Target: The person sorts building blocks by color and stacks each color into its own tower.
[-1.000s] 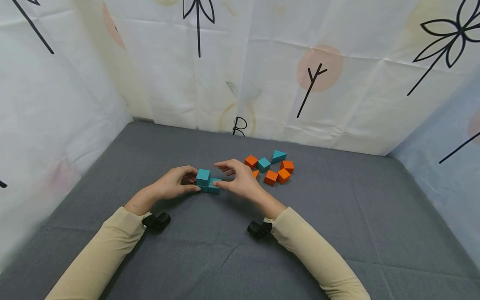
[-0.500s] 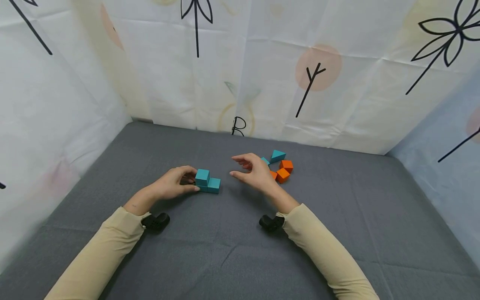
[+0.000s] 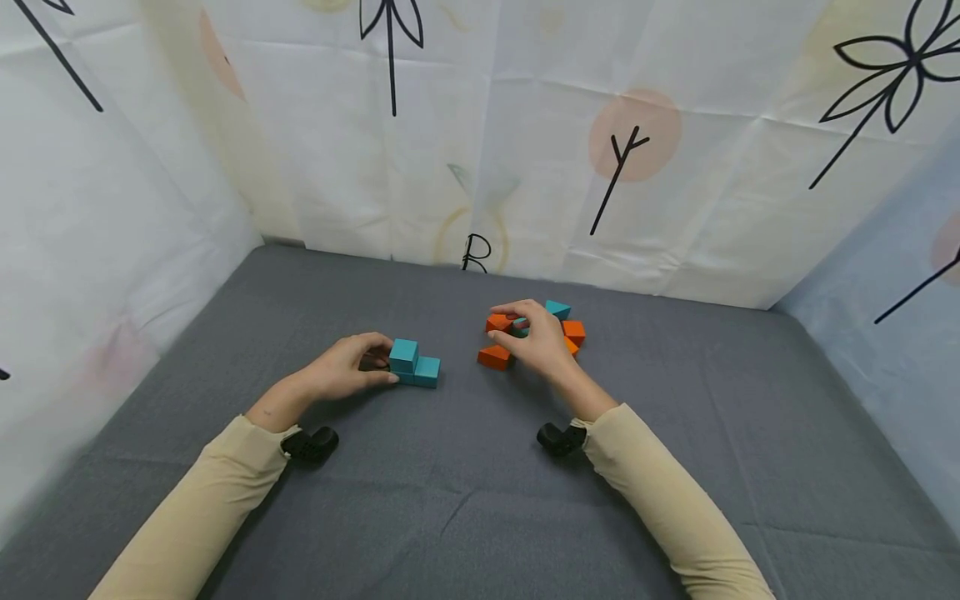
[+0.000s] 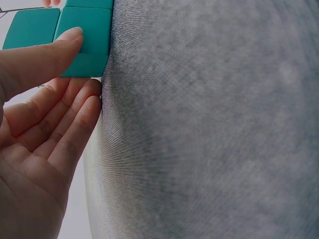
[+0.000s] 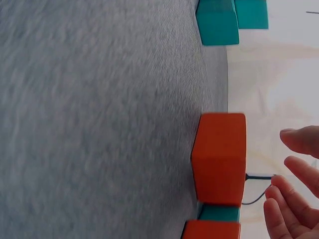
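My left hand [image 3: 341,367] holds the left side of a small teal structure. Its thumb lies on the front of the lower left teal block [image 4: 87,35], and the other fingers curl at its side. A teal cube [image 3: 403,354] sits on top of that block, and another teal block [image 3: 427,372] stands low against its right. Over a loose cluster of blocks hovers my right hand [image 3: 543,340], thumb and fingers apart with nothing between them. Nearest it are an orange wedge-shaped block [image 3: 494,358] and an orange block [image 3: 498,322]. A teal block there is partly hidden by the fingers.
Behind the right hand lie a teal triangular block [image 3: 557,308] and an orange block [image 3: 573,331], with another orange one partly covered. Grey cloth [image 3: 450,500] covers the table. Patterned white curtains [image 3: 540,183] hang along the back and sides.
The right hand has moved away from the teal structure, rightward to the loose blocks, with its fingers spread. The left hand and the structure have stayed in place.
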Demonstrator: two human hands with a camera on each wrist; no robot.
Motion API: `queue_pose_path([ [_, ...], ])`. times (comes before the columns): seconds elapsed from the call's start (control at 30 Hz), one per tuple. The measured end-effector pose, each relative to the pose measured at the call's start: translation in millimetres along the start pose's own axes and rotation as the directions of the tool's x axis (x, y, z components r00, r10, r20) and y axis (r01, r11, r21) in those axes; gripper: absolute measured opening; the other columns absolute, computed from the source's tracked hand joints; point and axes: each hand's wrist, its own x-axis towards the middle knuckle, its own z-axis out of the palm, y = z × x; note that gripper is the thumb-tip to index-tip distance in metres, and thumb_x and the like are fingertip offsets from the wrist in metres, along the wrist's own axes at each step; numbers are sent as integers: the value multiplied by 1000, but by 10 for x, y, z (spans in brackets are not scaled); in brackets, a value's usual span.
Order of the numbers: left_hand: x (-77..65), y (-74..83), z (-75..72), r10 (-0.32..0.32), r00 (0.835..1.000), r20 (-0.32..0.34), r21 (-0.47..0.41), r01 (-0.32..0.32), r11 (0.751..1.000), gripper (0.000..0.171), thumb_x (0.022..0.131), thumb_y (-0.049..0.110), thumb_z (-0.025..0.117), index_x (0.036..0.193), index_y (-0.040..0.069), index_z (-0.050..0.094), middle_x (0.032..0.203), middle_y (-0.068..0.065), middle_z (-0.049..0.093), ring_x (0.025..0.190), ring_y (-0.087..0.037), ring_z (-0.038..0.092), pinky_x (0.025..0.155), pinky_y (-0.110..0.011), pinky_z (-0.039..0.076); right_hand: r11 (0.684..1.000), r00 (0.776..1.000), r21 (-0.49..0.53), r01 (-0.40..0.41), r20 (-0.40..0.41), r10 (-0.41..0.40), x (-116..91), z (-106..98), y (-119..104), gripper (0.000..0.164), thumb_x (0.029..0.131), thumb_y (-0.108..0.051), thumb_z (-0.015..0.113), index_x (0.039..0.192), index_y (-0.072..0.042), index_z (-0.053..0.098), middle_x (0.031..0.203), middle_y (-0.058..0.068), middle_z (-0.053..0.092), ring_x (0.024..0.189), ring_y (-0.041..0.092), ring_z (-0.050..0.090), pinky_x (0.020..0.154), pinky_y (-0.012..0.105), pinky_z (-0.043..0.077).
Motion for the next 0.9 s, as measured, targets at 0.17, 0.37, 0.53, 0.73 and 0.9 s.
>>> queue_pose_path([
  [0.17, -6, -3, 2, 14, 1000, -2, 3, -14, 1000, 36, 90, 9, 66, 121, -6, 54, 117, -22, 59, 112, -39, 58, 97, -47, 49, 1000, 1000, 0, -23, -12, 23, -8, -74, 42, 36, 90, -16, 67, 124, -6, 64, 131, 15, 54, 114, 35, 54, 98, 46, 47],
  [0.37, -5, -15, 6, 19, 1000, -2, 0, -19, 1000, 36, 90, 9, 66, 120, -5, 54, 116, -22, 59, 112, -39, 58, 97, -47, 49, 998, 999, -49, -41, 2, 41, -29, -139, 82, 39, 89, -10, 63, 128, -9, 61, 137, 13, 51, 122, 37, 51, 101, 49, 46],
  [0.53, -8, -19, 7, 19, 1000, -4, 1, -19, 1000, 36, 90, 9, 66, 121, -5, 54, 117, -22, 59, 111, -38, 58, 96, -47, 49, 996, 998, -76, -46, 43, 49, -37, -163, 133, 45, 89, -7, 61, 134, -8, 56, 143, 13, 47, 126, 37, 48, 101, 50, 46],
  [0.73, -8, -14, 11, 20, 1000, -2, -7, -20, 1000, 36, 90, 10, 66, 121, -5, 54, 117, -22, 59, 112, -38, 58, 97, -47, 49, 991, 994, -111, -70, 72, 78, -29, -179, 187, 48, 90, -5, 59, 137, -7, 52, 147, 14, 43, 128, 39, 46, 101, 52, 45],
  [0.9, -4, -14, 15, 17, 1000, -3, -10, -17, 1000, 37, 90, 10, 67, 121, -4, 54, 118, -22, 59, 112, -38, 58, 97, -46, 49, 983, 987, -138, -119, 89, 132, -11, -186, 210, 49, 90, -2, 58, 139, -8, 51, 147, 16, 43, 129, 39, 45, 99, 51, 47],
])
